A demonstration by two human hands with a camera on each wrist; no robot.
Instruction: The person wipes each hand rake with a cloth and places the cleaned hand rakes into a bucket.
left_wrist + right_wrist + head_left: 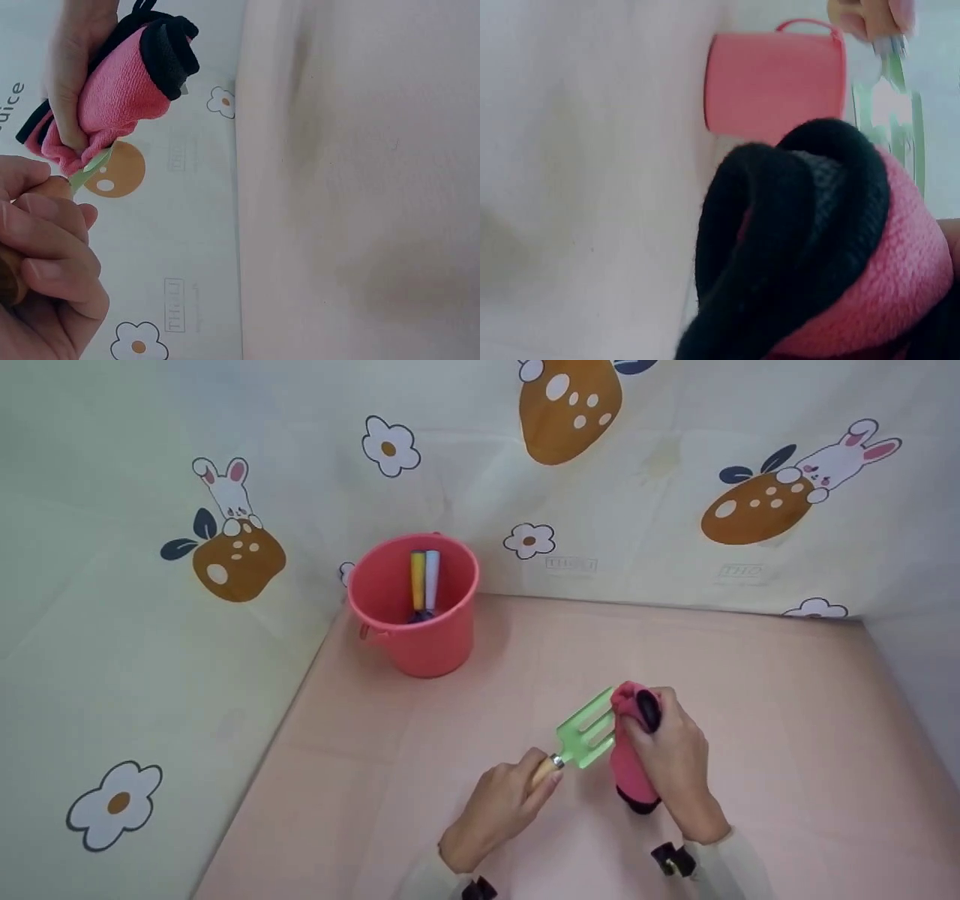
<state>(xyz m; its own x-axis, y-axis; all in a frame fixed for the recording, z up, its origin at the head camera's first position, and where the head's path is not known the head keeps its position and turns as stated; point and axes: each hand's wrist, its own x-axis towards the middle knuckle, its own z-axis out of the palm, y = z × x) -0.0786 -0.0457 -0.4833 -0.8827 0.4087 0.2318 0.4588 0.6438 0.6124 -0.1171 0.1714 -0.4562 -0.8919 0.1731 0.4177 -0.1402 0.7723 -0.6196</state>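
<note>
A green hand fork (576,742) with a wooden handle (13,274) is gripped by my left hand (501,801), whose fingers curl round the handle. Its tines point up and to the right. My right hand (676,750) holds a bunched pink cloth (631,765) with black edging, thumb pressed into it. The cloth meets the ends of the tines in the head view. In the right wrist view the cloth's folded black edge (780,225) fills the front, with the fork (889,112) behind it.
A pink bucket (431,649) stands at the back left of the pinkish table surface (360,780). Inside it lean a yellow handle (418,581) and a white handle (431,579). A sheet printed with rabbits and flowers (637,510) forms the walls behind and at the sides.
</note>
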